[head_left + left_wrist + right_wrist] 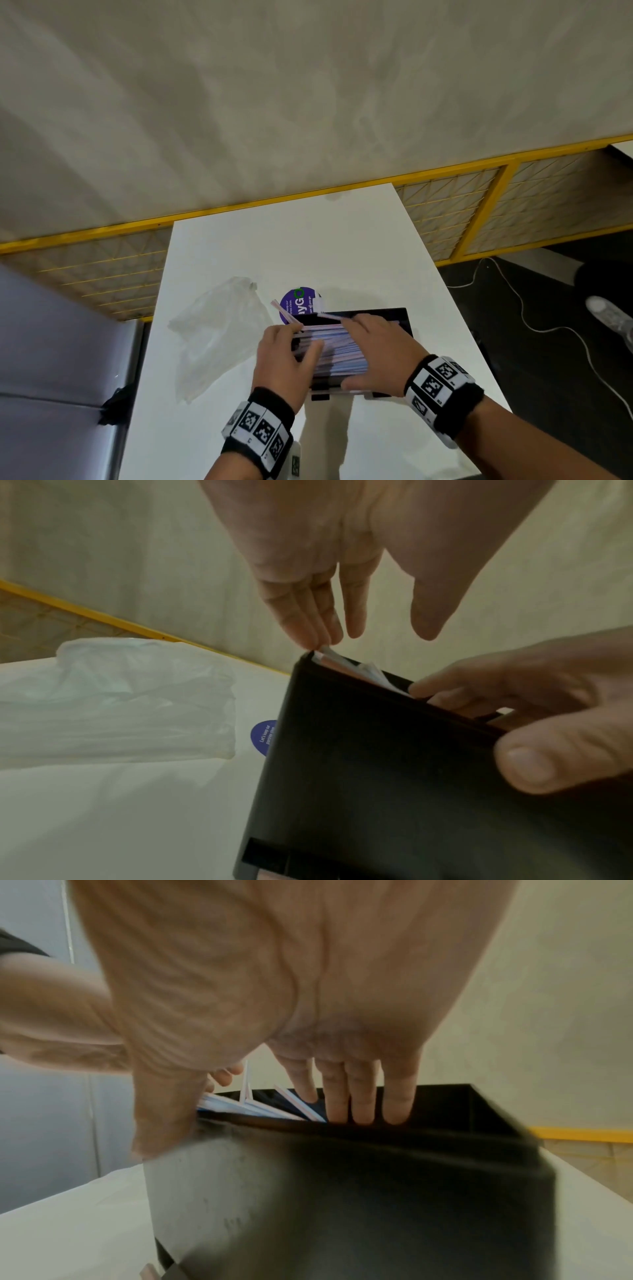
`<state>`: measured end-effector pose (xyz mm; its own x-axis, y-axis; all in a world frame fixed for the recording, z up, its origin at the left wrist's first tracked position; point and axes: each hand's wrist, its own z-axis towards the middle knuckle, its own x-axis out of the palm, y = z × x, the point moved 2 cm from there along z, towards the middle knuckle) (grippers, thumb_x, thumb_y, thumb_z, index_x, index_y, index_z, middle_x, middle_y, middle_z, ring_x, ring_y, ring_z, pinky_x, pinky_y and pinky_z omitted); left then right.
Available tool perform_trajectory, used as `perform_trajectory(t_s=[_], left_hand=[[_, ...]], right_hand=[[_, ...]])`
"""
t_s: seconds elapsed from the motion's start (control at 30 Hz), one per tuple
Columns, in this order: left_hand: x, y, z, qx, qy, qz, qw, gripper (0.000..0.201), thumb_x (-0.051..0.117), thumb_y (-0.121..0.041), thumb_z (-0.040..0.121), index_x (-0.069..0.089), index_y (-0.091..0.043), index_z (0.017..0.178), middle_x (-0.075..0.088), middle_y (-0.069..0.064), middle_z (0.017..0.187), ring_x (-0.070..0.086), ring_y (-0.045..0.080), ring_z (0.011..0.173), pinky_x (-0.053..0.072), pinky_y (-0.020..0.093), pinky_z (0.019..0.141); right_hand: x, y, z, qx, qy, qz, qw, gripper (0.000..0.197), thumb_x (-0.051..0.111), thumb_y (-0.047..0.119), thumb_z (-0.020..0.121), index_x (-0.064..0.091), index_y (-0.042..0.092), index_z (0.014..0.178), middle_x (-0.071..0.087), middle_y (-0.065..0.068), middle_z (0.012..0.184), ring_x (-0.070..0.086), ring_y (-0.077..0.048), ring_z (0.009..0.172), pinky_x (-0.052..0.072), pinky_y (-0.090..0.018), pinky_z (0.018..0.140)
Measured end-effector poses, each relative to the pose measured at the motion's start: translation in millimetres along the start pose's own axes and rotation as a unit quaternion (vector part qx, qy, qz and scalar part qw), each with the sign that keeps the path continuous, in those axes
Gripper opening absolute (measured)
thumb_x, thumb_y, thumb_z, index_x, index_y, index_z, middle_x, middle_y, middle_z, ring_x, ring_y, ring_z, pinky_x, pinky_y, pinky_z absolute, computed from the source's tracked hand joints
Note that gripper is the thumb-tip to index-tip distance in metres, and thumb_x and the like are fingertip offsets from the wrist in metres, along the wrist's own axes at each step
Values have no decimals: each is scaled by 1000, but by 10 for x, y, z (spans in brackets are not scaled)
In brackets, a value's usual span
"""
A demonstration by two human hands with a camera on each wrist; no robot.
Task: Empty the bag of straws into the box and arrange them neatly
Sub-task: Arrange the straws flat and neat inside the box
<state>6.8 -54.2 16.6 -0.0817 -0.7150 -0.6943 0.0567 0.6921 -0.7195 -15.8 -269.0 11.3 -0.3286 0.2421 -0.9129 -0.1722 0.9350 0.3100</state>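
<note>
A black box (400,317) stands on the white table (274,246), holding a layer of pink and blue wrapped straws (334,356). My left hand (298,339) rests with straight fingers on the straws' left ends. Over the right side of the pile my right hand (366,346) lies flat, thumb along the box's near wall. Two straws (283,312) stick out over the far left corner. The left wrist view shows my left hand (356,615) above the box (377,777) corner, touching straw ends (329,657). In the right wrist view my right hand (335,1096) reaches into the box (377,1191) beside straws (260,1108).
The empty clear plastic bag (219,332) lies crumpled left of the box, also seen as the bag (120,696). A purple round sticker (294,303) sits behind the box. A yellow mesh fence (455,209) runs behind the table; a white cable (548,329) lies on the floor at right.
</note>
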Motion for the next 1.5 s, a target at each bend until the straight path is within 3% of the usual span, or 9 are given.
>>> perform_trajectory(t_s=[0.1,0.2,0.4,0.6,0.8,1.07,1.23,1.37,1.5], left_hand=[[88,-80,-102,30,66,5,997,58,66,-56,86,50,-27,134,49,-9,124,52,10,115,48,30,100],[184,-137,-173,62,87,33,994,65,61,-59,87,44,-26,141,44,-8,136,44,12,127,42,30,108],[360,-209,-87,183,137,255,940,68,35,-60,99,31,-20,154,26,1,161,19,23,150,10,42,125],[410,-120,78,170,204,264,927,56,34,-54,103,40,-21,148,43,1,150,40,22,134,30,34,114],[447,-132,168,138,221,184,948,53,50,-48,100,45,-18,143,47,2,140,41,22,127,27,25,107],[214,-155,206,143,128,67,979,31,68,-45,87,58,-27,111,53,-12,107,49,8,101,44,26,92],[-178,-62,322,-22,-123,-30,992,45,78,-45,82,52,-30,115,45,-9,115,58,12,96,54,34,87],[-229,91,467,-204,-64,-98,972,81,81,-56,76,39,-28,140,36,-1,133,57,20,108,48,32,92],[-133,147,593,-200,1,-124,972,42,79,-44,83,61,-30,118,62,-6,109,63,13,101,44,18,77]], right_hand=[[-18,1,35,15,54,-20,998,115,63,78,74,16,20,162,38,-3,155,41,-26,139,35,-43,116],[-104,51,95,18,83,-35,996,98,65,71,75,33,21,153,51,-3,140,52,-28,125,42,-43,106],[-233,185,131,2,101,-83,991,66,61,61,80,48,21,130,51,-7,123,54,-29,111,50,-42,93],[-375,108,153,63,118,-72,988,75,75,65,68,49,19,121,45,-2,109,51,-22,99,52,-39,87],[-337,77,199,62,137,-24,988,83,77,69,64,47,21,124,53,-2,120,55,-22,103,52,-39,88],[-276,89,213,31,138,-6,990,71,73,69,67,48,27,118,58,2,113,59,-22,101,52,-38,86],[-306,118,187,8,104,-9,994,81,71,66,75,44,25,139,52,0,131,54,-22,116,50,-38,95],[-345,178,128,-20,63,-15,998,69,67,59,86,46,22,140,50,-1,134,53,-23,118,48,-40,99],[-343,241,66,-21,64,-17,998,60,61,52,93,46,19,141,50,-1,136,53,-24,122,47,-42,102]])
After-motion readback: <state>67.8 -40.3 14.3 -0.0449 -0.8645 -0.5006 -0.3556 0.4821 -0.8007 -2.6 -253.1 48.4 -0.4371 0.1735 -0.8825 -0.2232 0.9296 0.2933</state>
